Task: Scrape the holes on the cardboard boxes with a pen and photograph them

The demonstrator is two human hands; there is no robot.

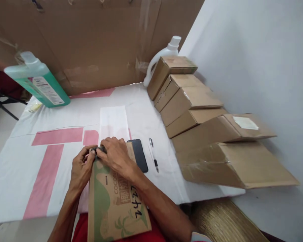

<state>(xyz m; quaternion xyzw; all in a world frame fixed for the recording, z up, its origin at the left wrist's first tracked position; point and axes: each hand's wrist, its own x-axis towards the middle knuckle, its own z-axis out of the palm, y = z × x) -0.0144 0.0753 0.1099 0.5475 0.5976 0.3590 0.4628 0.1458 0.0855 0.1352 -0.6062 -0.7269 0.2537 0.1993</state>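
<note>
The left hand (81, 167) and right hand (116, 156) are both pinching a small dark thing (98, 150) at the top edge of the card (113, 201). The card is lying at the table's (20, 174) near edge. Six boxes (192, 101) are sitting in a row, looking closed.

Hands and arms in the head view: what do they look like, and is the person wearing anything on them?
Both arms are bare from the lower edge of the picture to the wrist: no sleeves, gloves, watch or rings show on the left hand or right hand. Red clothing shows between the arms at the bottom edge.
</note>
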